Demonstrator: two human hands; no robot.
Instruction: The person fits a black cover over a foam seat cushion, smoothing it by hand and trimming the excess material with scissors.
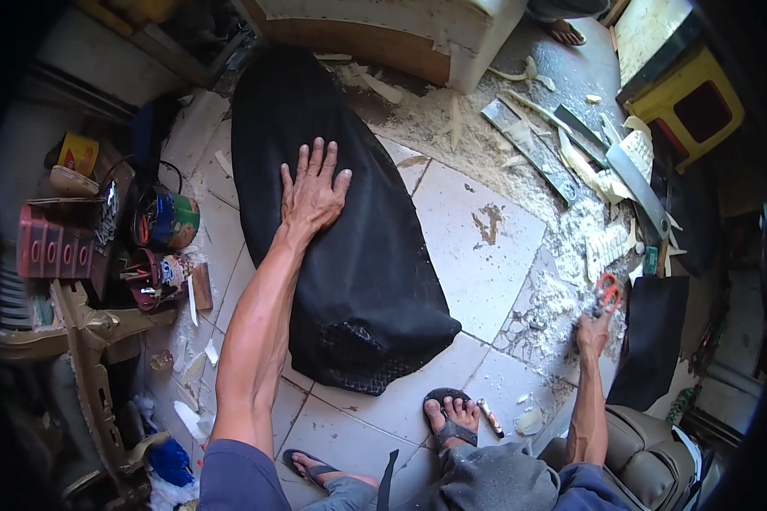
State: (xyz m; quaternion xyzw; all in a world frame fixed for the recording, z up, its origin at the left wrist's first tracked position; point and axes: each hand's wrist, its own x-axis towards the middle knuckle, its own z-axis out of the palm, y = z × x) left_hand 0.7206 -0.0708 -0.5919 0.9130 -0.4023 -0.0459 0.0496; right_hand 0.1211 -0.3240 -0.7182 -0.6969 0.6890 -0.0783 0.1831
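On black cover (358, 255), left hand (312, 192) spread flat, right hand (592, 335) at orange scissors (608, 294)

The tiled floor (469, 247) carries a long black cover (371, 247), pale crumbs (562, 298) and a flat black sheet (652, 341).

Left hand (315, 192), 10 o'clock from centre: palm hidden against the black cover (366, 264). Underside of cover: concealed. Right hand (594, 334), 4 o'clock: finger detail indistinct; grip on the red-handled scissors (613, 294) cannot be confirmed. Bystander's foot (564, 32), 1 o'clock: body above the lower leg cut off by the upper edge. Left sleeve (240, 477), 7 o'clock, and brown padded seat (648, 456), 4 o'clock: cut off by the lower edge. Green tin (184, 223), 9 o'clock: contents too small to identify.
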